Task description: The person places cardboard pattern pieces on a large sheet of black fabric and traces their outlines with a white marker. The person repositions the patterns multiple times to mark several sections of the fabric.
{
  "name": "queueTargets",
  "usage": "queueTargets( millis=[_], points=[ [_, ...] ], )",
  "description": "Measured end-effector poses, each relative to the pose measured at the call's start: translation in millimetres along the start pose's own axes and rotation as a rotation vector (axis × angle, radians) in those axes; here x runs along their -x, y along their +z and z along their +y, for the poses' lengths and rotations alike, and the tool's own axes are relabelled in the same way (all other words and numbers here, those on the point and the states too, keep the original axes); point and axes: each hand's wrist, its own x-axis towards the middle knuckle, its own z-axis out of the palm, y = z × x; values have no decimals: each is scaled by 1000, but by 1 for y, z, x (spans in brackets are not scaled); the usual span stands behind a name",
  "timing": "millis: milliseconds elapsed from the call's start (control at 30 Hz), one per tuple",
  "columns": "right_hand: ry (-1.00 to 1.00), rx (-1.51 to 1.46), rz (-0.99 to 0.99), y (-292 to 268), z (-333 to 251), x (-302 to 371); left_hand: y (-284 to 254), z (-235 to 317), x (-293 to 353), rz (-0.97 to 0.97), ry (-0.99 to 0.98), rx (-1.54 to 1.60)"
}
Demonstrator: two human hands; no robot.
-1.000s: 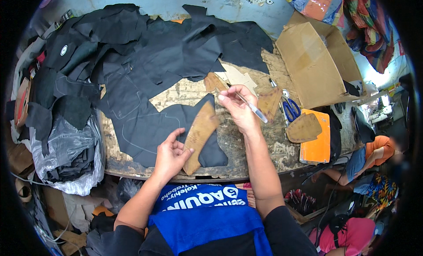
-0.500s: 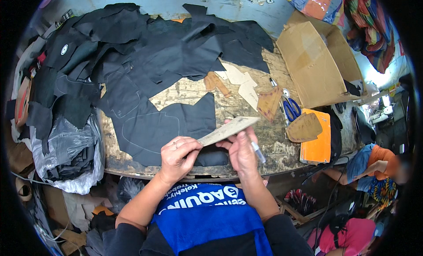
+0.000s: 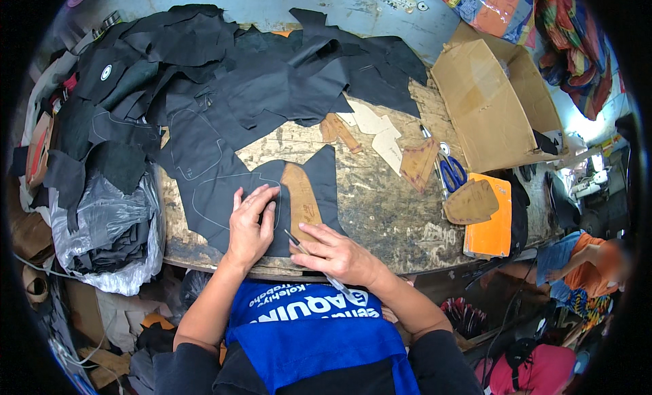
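A brown cardboard pattern piece (image 3: 301, 194) lies flat on a black leather sheet (image 3: 319, 174), right of a shape outlined in pale line. My right hand (image 3: 343, 258) rests over the pattern's near end, with a pen (image 3: 337, 285) gripped between its fingers. The pen's tip points forward and left, near the pattern's left edge. On the leather to the left of the pattern is my left hand (image 3: 251, 226), its fingers stretched out and holding nothing. More outlined shapes show farther left on the leather.
Black leather pieces (image 3: 272, 76) heap across the back of the wooden table (image 3: 380, 218). To the right lie pale and brown patterns (image 3: 415, 165), blue-handled scissors (image 3: 451, 172) and an orange pad (image 3: 489, 235). A cardboard box (image 3: 482, 103) stands behind them; a plastic bag (image 3: 102, 259) sits left.
The pattern, earlier lifted and tilted between both hands, now lies flat on the leather. My left hand has let go of it. The pen in my right hand has turned toward the pattern.
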Motion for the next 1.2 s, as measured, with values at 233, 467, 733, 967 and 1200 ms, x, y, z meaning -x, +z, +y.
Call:
queueTargets(
  millis=[233, 467, 733, 967, 1200],
  points=[
    [204, -199, -90, -5, 17, 12, 1, 4, 4, -422, -9, -309],
    [513, -291, 235, -25, 8, 45, 4, 15, 4, -444, -50, -338],
    [564, -151, 322, -10, 3, 65, 19, 21, 5, -367, -92, -326],
    [580, -177, 329, -12, 2, 62, 21, 19, 11, -285, -89, -294],
    [600, -175, 322, -12, 3, 63, 20, 23, 7, -387, 141, -333]
  ],
)
